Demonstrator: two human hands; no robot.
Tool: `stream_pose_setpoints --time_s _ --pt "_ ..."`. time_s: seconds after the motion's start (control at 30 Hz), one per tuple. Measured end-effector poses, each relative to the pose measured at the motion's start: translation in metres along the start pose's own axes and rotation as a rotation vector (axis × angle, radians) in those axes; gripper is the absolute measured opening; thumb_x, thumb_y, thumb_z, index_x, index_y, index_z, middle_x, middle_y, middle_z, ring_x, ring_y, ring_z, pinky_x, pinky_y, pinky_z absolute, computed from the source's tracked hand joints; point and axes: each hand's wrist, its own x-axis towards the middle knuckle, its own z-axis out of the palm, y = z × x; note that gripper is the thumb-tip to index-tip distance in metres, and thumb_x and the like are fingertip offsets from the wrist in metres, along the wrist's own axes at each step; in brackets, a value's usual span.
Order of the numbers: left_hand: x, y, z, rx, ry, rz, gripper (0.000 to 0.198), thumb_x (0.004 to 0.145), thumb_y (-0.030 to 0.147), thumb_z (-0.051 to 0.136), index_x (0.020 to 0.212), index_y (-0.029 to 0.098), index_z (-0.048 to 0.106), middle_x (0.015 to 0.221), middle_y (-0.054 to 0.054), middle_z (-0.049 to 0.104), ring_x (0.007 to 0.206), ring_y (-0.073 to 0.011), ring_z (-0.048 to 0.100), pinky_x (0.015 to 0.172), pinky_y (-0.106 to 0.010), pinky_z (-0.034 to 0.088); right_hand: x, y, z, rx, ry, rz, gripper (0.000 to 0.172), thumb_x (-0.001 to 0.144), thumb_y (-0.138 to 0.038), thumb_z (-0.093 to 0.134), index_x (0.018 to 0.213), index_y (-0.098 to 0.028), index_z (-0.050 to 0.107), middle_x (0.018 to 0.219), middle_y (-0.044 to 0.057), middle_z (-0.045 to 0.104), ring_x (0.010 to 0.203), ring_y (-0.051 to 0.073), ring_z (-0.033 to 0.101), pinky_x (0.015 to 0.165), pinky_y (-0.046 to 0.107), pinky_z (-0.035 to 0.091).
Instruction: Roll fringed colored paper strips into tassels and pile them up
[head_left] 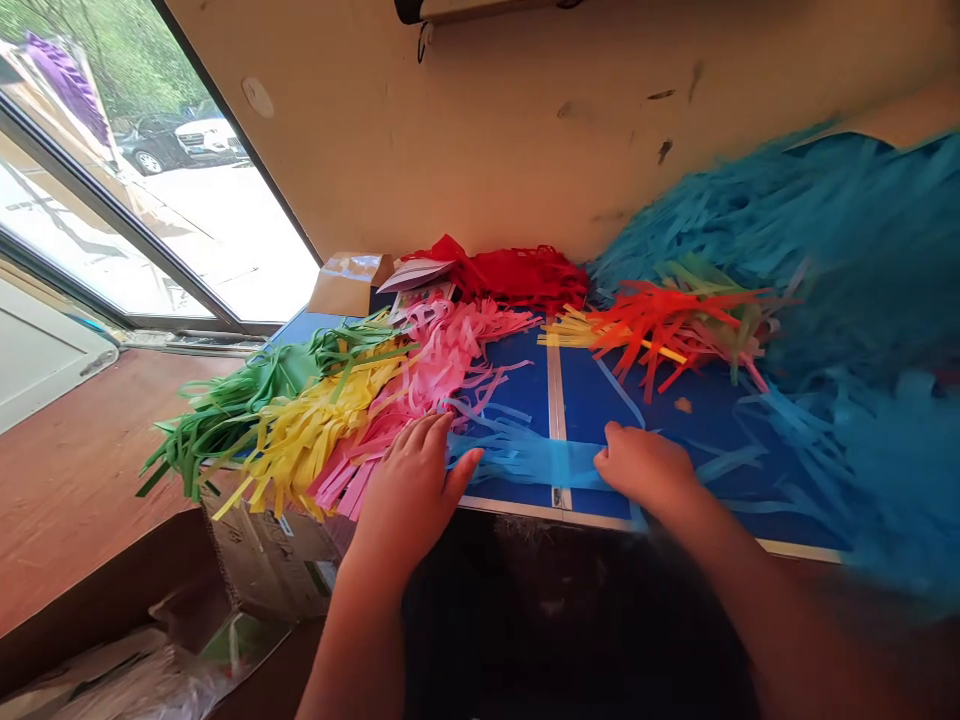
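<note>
A light-blue fringed paper tassel lies stretched across the blue table near its front edge. My right hand has its fingers curled closed on the tassel's right end. At the left end, my left hand is open, thumb apart from the fingers, by the loose strips and over the edge of the pink tassels. Beside the pink ones lie yellow tassels and green tassels. What lies under my left palm is hidden.
A large blue tassel heap fills the right side. Orange strips lie mid-table, red tassels against the wall. A brown envelope sits at the back left. Below stands an open cardboard box with plastic inside.
</note>
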Motion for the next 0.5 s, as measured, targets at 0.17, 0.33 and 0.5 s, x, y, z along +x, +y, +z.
stream_pose_setpoints --time_s 0.17,0.33,0.5 --pt "-0.006 0.068 0.039 -0.14 -0.146 0.418 0.068 0.088 0.054 0.037 0.135 0.006 0.031 0.14 -0.018 0.036 0.132 -0.024 0.03 0.105 -0.038 0.033 -0.006 -0.005 0.0 -0.006 0.028 0.035 0.03 0.081 -0.022 0.031 0.102 -0.013 0.051 0.098 0.017 0.061 0.09 0.03 0.061 0.062 0.034 0.042" --pt "-0.003 0.085 0.081 -0.088 -0.284 0.533 0.088 0.08 0.069 0.035 0.137 0.003 0.03 0.145 -0.016 0.025 0.136 -0.0267 0.017 0.11 -0.039 0.022 -0.009 -0.007 0.002 -0.013 0.053 0.043 0.03 0.082 -0.02 0.031 0.104 -0.012 0.049 0.099 0.018 0.061 0.092 0.03 0.06 0.066 0.036 0.043" --pt "0.0 0.05 0.076 -0.058 -0.304 0.47 0.085 0.081 0.067 0.036 0.138 0.004 0.027 0.146 -0.016 0.02 0.137 -0.0276 0.014 0.109 -0.041 0.02 -0.005 -0.005 0.005 -0.017 0.058 0.018 0.029 0.082 -0.02 0.03 0.103 -0.014 0.049 0.098 0.016 0.061 0.087 0.03 0.061 0.064 0.036 0.042"
